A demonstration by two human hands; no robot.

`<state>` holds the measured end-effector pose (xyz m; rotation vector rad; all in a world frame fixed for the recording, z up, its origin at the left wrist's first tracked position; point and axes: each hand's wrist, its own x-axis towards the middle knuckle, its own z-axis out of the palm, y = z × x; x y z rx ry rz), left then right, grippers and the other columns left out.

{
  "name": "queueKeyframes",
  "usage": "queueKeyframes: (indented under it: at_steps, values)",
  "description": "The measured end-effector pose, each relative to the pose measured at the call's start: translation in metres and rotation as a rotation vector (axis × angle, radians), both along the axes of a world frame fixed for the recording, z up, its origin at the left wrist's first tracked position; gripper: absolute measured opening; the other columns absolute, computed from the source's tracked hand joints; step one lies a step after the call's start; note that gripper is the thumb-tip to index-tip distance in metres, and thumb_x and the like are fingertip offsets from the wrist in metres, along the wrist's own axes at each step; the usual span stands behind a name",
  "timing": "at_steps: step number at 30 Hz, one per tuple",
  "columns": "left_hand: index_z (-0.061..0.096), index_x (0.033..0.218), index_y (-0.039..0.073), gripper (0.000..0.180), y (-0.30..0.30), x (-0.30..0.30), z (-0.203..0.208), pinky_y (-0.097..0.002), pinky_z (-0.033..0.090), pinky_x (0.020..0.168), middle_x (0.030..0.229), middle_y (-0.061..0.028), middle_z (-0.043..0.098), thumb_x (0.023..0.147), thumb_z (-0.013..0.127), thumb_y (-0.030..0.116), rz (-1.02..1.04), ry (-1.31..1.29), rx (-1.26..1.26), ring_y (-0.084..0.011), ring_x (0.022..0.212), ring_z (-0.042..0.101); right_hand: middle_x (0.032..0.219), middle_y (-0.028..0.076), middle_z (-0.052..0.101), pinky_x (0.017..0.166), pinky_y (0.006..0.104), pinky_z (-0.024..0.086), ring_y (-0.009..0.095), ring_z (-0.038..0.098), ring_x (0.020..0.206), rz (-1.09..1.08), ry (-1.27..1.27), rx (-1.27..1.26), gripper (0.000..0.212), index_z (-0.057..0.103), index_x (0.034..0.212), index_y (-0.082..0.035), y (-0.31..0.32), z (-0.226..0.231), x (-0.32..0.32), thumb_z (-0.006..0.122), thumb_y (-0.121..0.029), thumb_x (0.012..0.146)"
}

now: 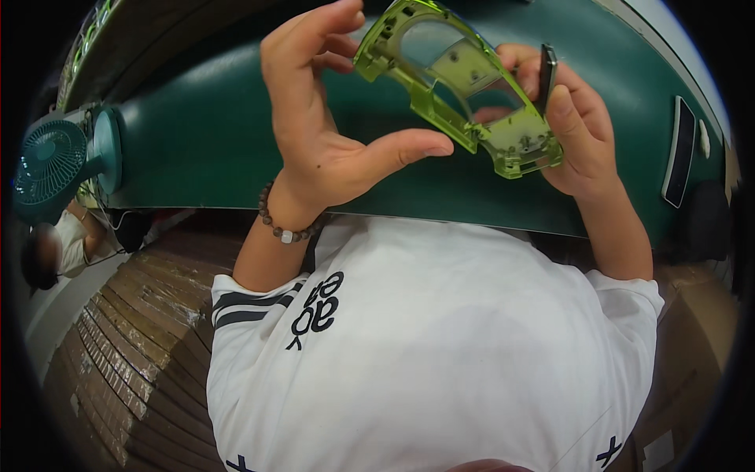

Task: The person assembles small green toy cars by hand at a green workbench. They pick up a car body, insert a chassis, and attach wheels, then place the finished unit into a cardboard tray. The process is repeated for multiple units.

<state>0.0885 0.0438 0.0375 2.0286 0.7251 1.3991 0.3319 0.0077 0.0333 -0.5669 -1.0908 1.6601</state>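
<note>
A shiny green toy car body shell [519, 145] is held up over the green tabletop, its hollow inside with pegs and screw posts facing me. My right hand [586, 134] grips the shell's right end. A small dark flat piece [547, 75] stands between that hand's thumb and fingers; what it is, I cannot make out. Beside the shell's left end, my left hand [314, 134] is open, with its thumb and fingers spread wide apart. Its thumb points toward the shell's lower edge, and nothing shows in its palm. A dark bead bracelet circles the left wrist.
A teal fan [51, 161] stands at the far left of the green table [197, 149]. To the right lie a dark-screened phone-like device [680, 153] and a small white object [704, 139]. Another person [75, 248] is at the left, beyond stacked brown cardboard [102, 346].
</note>
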Motion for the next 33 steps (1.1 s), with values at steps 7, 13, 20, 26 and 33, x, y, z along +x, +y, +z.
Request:
queueKeyframes:
  at_steps: [7, 13, 20, 26, 33]
  values:
    - [0.017, 0.146, 0.007, 0.120, -0.005, 0.024, -0.001, -0.0370, 0.046, 0.096, 0.137, -0.0099, 0.041, 0.051, 0.091, 0.007, -0.489, -0.264, -0.763, -0.0246, 0.118, 0.051, 0.116, 0.015, 0.057, 0.081, 0.0416, 0.057, 0.025, 0.059, 0.107, 0.173, 0.289, -0.303, 0.039, 0.054, 0.114, 0.003, -0.001, 0.007, 0.005, 0.049, -0.031, 0.097]
    - [0.029, 0.144, 0.011, 0.114, 0.007, 0.028, 0.006, -0.0394, 0.043, 0.103, 0.136, -0.0098, 0.044, 0.048, 0.090, 0.002, -0.714, -0.106, -0.807, -0.0224, 0.123, 0.048, 0.110, 0.014, 0.059, 0.078, 0.0404, 0.059, 0.026, 0.062, 0.104, 0.207, 0.247, -0.325, 0.035, 0.055, 0.114, 0.004, -0.004, 0.006, 0.003, 0.051, -0.027, 0.097]
    - [0.050, 0.131, 0.001, 0.049, 0.035, 0.007, 0.036, -0.0312, 0.047, 0.090, 0.121, -0.0146, 0.059, 0.084, 0.063, 0.008, -0.662, 0.209, -0.761, -0.0201, 0.109, 0.057, 0.103, 0.015, 0.063, 0.071, 0.0363, 0.059, 0.027, 0.066, 0.093, 0.314, -0.029, -0.399, 0.030, 0.061, 0.106, 0.004, -0.001, 0.004, 0.008, 0.057, -0.024, 0.094]
    - [0.070, 0.095, 0.001, 0.020, 0.035, 0.031, 0.033, -0.0264, 0.049, 0.065, 0.083, -0.0097, 0.068, 0.075, 0.072, 0.004, -0.627, 0.529, -0.252, -0.0154, 0.075, 0.063, 0.096, 0.011, 0.066, 0.073, 0.0320, 0.055, 0.019, 0.066, 0.087, 0.353, -0.186, -0.490, 0.035, 0.063, 0.105, 0.004, -0.002, 0.003, 0.005, 0.066, -0.026, 0.088]
    - [0.071, 0.087, 0.003, 0.014, 0.032, 0.029, 0.012, -0.0253, 0.046, 0.053, 0.070, -0.0073, 0.065, 0.074, 0.075, 0.007, -0.375, 0.369, -0.058, -0.0166, 0.060, 0.061, 0.097, 0.009, 0.066, 0.076, 0.0272, 0.051, 0.014, 0.063, 0.088, 0.036, -0.602, 0.074, 0.035, 0.063, 0.107, 0.001, 0.000, 0.011, 0.008, 0.068, -0.020, 0.081]
